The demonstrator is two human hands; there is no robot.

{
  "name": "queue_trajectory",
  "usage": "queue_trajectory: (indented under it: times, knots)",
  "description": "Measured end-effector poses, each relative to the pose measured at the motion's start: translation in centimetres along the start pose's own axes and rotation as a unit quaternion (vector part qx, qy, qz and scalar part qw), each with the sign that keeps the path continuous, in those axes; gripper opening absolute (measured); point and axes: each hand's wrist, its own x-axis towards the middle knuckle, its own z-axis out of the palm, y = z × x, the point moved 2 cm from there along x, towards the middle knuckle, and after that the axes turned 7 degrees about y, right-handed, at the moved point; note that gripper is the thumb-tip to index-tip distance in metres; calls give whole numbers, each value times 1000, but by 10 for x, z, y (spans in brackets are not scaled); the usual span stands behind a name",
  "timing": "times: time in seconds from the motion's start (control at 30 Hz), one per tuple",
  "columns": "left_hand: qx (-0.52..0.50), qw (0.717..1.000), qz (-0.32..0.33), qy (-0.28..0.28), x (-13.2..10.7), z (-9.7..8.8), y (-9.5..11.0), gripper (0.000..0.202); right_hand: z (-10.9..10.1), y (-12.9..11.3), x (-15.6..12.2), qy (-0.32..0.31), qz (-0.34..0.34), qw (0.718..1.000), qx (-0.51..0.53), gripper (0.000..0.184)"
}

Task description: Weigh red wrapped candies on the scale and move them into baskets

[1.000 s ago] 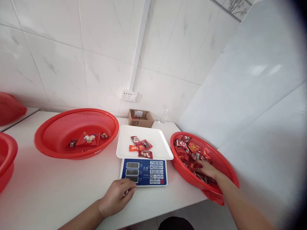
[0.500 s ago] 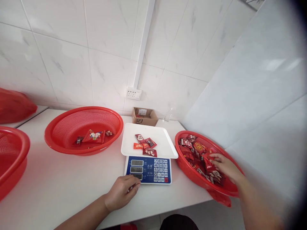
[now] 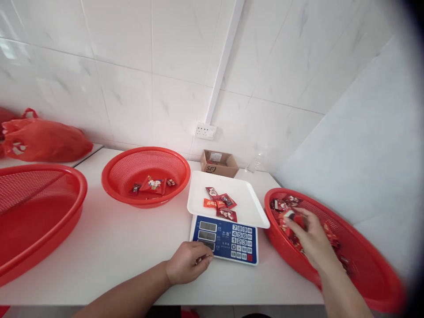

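My left hand (image 3: 190, 263) rests loosely closed at the front left corner of the weighing scale (image 3: 225, 239), its fingertips by the displays; I see nothing in it. On the scale's white tray (image 3: 247, 205) several small red and orange snack packets (image 3: 226, 214) lie in a loose cluster. My right hand (image 3: 311, 236) is inside the red basket (image 3: 367, 265) on the right, thumb and fingers closed around a red snack packet (image 3: 299, 220), partly hidden by the hand. More wrapped packets (image 3: 282, 205) lie around it in that basket.
Another red basket (image 3: 114, 174) stands left of the scale, holding a larger red packet (image 3: 153, 184) and smaller ones. A third red basket (image 3: 74, 212) is at the far left. Behind stand a cardboard box (image 3: 220, 169), a clear plastic piece (image 3: 254, 162) and a red bag (image 3: 49, 141).
The view has turned left, shifting everything rightward in the picture. My right hand has moved toward the near-scale side of the right basket and closed on a packet. The left hand stays by the scale.
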Motion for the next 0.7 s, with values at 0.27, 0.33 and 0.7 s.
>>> queue_trajectory:
  times: [0.27, 0.33, 0.7]
  knots:
    - [2, 1000, -11, 18, 1, -2, -1, 19, 69, -48, -7, -98, -149, 984, -12, 38]
    - [2, 1000, -5, 18, 0, -2, -1, 18, 77, -54, -8, -116, -171, 978, -12, 38]
    - [10, 1000, 9, 9, 1, -1, 0, 18, 103, -89, 3, -167, -222, 957, -77, 41]
